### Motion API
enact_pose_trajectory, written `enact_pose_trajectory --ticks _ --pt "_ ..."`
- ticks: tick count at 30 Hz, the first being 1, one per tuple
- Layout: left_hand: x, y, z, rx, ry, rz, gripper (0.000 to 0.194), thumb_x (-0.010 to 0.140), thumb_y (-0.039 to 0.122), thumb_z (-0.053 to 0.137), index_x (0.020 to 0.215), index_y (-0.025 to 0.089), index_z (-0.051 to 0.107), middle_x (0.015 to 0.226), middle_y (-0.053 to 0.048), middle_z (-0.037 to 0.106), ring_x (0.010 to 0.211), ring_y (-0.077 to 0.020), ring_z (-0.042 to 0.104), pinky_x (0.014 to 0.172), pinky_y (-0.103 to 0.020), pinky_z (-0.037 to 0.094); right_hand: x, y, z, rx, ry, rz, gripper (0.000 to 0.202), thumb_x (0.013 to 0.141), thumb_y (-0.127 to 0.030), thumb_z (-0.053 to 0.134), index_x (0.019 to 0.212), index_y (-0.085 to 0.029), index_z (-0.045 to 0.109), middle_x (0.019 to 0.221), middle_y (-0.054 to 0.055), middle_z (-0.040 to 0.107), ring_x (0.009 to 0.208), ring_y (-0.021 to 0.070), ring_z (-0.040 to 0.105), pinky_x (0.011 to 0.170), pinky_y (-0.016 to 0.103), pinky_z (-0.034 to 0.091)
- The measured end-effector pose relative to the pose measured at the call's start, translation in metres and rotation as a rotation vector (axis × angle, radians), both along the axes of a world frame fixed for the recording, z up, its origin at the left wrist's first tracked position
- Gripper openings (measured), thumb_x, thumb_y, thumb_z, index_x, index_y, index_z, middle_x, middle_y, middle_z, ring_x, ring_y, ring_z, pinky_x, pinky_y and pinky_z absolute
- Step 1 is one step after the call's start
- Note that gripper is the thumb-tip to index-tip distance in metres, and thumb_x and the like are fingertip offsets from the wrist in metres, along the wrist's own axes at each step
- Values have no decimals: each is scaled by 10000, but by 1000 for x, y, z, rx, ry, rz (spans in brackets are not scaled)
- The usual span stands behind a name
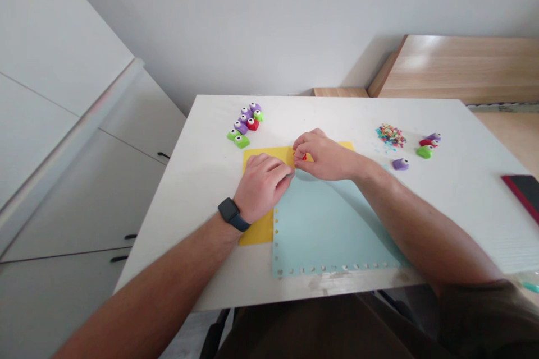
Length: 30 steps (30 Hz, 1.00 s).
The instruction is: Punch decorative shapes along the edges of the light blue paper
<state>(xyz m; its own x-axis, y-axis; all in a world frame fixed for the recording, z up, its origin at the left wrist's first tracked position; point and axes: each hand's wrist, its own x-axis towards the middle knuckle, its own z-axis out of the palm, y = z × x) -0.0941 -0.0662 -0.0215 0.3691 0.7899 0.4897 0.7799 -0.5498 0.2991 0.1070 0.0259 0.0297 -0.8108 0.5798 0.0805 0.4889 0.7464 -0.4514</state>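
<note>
A light-blue sheet of paper lies over a yellow sheet, with small holes punched along its left and front edges. My left hand, wearing a dark watch, has its fingers curled and pinches the blue sheet near its far left corner. My right hand is closed around a small red craft punch at that same corner; most of the punch is hidden by the fingers. Whether the paper sits inside its slot I cannot tell.
Several purple, green and red eyed craft punches stand at the back left of the white table. Colourful paper bits lie at the right, near a purple punch and a few others. A dark red-edged object rests at far right.
</note>
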Motion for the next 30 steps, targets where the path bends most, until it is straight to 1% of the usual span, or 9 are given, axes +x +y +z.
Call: enact_pose_trajectory --ticks 12,19,30 --pt "2 -1 0 19 -34 25 111 983 241 620 903 221 693 890 -33 721 895 -216 609 851 -402 437 3 5 -5 -26 24 15 172 911 -255 634 803 -179 744 1090 107 727 1105 251 627 1098 448 341" --pt "1 0 -1 7 -21 6 115 986 245 614 910 225 697 891 -36 719 891 -218 606 851 -412 436 2 4 -6 -11 18 -12 173 906 -242 632 793 -176 745 1086 116 726 1088 257 612 1084 439 352" --pt "2 0 -1 5 -15 19 119 989 256 614 912 227 700 894 -38 723 894 -221 610 850 -417 436 1 5 -7 -4 28 -33 167 903 -257 637 812 -174 749 1085 119 727 1081 257 616 1079 438 353"
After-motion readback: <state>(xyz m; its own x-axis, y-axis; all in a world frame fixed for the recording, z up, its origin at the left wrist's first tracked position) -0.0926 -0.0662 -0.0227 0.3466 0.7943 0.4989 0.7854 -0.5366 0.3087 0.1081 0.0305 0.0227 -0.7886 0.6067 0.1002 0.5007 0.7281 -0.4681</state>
